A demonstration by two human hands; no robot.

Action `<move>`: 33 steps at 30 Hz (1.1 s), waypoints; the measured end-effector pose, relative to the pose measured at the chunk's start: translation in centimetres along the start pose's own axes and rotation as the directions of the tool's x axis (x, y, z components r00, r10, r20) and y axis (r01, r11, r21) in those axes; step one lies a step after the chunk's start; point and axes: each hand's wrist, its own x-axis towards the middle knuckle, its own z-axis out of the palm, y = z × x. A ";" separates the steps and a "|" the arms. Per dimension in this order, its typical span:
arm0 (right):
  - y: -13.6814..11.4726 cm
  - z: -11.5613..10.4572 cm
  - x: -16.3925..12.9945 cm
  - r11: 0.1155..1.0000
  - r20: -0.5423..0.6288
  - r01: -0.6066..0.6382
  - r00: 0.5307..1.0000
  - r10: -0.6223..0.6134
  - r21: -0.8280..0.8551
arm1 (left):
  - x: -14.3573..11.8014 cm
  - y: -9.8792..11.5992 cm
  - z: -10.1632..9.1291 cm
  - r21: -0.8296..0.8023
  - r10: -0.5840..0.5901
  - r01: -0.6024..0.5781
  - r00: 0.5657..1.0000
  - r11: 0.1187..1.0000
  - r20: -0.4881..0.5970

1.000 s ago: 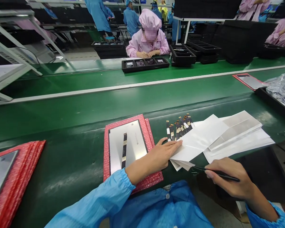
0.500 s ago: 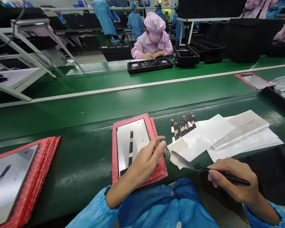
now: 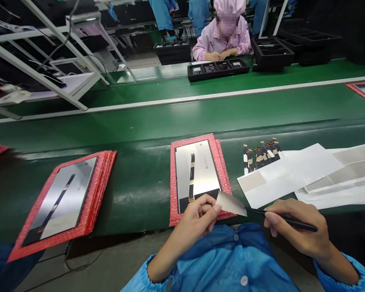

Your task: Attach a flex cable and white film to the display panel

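Observation:
My right hand (image 3: 298,227) grips black tweezers (image 3: 287,219), whose tips meet the right end of a thin greyish sticker sheet (image 3: 231,202). The sheet's left end is pinched between the thumb and fingers of my left hand (image 3: 197,219). Both hands are just above the near edge of a display panel (image 3: 199,170), which rests on stacked pink bubble-wrap sleeves (image 3: 225,166). A dark flex cable (image 3: 192,172) runs lengthwise on the panel's silvery back. To the right lie white backing sheets (image 3: 292,172) with grey patches.
Several loose flex cables (image 3: 261,156) lie behind the white sheets. Another panel (image 3: 65,194) on pink sleeves stands at the left. Across the green bench (image 3: 140,125), a person in pink (image 3: 223,36) sits behind a black tray (image 3: 218,71). A white metal frame (image 3: 54,52) rises at the back left.
My left hand has closed on the sheet's left end, which was free before. The sheet has come away from the white backing paper, over to the panel's near edge. The view has shifted left.

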 end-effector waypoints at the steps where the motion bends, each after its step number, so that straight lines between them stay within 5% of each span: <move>1: 0.0 0.1 0.0 1.000 0.004 -0.011 1.000 0.011 0.001 | -0.1 0.0 -0.1 -0.019 -0.004 0.004 1.000 1.000 0.000; 4: 0.1 0.6 0.2 0.998 -0.004 -0.065 0.998 0.065 -0.004 | -0.5 0.0 -0.1 -0.094 0.023 -0.027 0.999 0.995 -0.037; 8: 0.4 1.8 0.6 0.987 -0.050 -0.154 0.987 0.156 0.038 | -1.0 -0.6 0.5 -0.086 0.122 -0.151 0.953 0.985 -0.277; 14: 1.6 4.4 1.2 0.960 0.046 -0.257 0.966 0.254 0.110 | -1.8 -1.6 0.9 0.323 0.343 -0.168 0.704 0.931 -0.622; 17: 2.1 5.5 1.3 0.928 0.151 -0.352 0.931 0.333 0.120 | -2.3 -1.9 0.9 0.487 0.419 -0.044 0.580 0.872 -0.699; 19: 2.3 6.0 1.4 0.908 0.200 -0.399 0.907 0.371 0.127 | -2.5 -1.9 0.7 0.596 0.490 0.027 0.540 0.803 -0.684; 24: 2.3 6.6 1.8 0.888 0.242 -0.438 0.885 0.398 0.143 | -2.5 -1.6 0.0 0.770 0.651 0.024 0.518 0.638 -0.555; 33: 2.6 6.9 1.9 0.850 0.291 -0.501 0.847 0.444 0.160 | -2.0 -2.1 -0.3 0.746 0.670 -0.092 0.522 0.660 -0.528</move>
